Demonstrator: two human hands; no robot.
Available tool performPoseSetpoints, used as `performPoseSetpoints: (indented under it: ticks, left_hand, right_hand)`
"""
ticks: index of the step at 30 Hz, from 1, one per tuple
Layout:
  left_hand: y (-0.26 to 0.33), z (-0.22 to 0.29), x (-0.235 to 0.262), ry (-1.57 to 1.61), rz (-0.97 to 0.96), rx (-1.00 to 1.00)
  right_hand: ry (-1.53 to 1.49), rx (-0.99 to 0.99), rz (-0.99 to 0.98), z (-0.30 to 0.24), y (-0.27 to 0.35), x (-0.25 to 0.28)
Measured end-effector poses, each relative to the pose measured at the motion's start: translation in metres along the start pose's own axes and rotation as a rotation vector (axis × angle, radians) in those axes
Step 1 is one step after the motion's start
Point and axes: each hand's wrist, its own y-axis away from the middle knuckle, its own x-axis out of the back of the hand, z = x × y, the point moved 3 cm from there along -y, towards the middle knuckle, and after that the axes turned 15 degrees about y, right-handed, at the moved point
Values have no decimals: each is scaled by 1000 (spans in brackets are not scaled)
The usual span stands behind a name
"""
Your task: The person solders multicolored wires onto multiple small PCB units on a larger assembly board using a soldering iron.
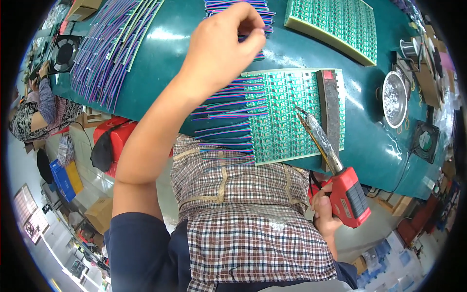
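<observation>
My left hand (221, 46) is over a bundle of purple, blue and dark wires (224, 7) at the far middle of the table. Its thumb and forefinger come together at the bundle's right edge; whether a wire is between them is too small to tell. My right hand (325, 214) grips a red and black soldering gun (344, 197) by its handle. The gun's metal tip points up and left over a green circuit board panel (282, 131). Rows of wires (228, 112) stick out from the panel's left side. A dark flat bar (330, 107) lies across its right part.
Wired board strips (109, 48) are spread at the far left, near a black fan (64, 53). A stack of green panels (335, 24) stands far right. Right of my panel are a metal bowl (394, 100), a solder spool (409, 48) and another fan (425, 141). A person (44, 109) sits at left.
</observation>
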Motion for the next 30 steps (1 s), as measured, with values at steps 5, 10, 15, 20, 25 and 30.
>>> performPoseSetpoints:
  ticks: [5, 10, 15, 20, 25, 30]
  left_hand:
    - [-9, 28, 11, 213, -30, 206]
    - [-2, 40, 15, 167, -49, 351]
    - [52, 46, 5, -106, -233, 84]
    - [92, 47, -12, -165, -283, 230]
    - [101, 36, -20, -273, -232, 220]
    - [100, 37, -24, -325, -191, 168]
  right_hand:
    - [-99, -67, -14, -7, 2, 3]
    - [-115, -135, -49, 0, 7, 3]
    - [-81, 6, 45, -5, -1, -1]
    - [-14, 40, -14, 2, 2, 3]
    - [52, 5, -97, 3, 4, 2]
    - [176, 38, -144, 7, 6, 3]
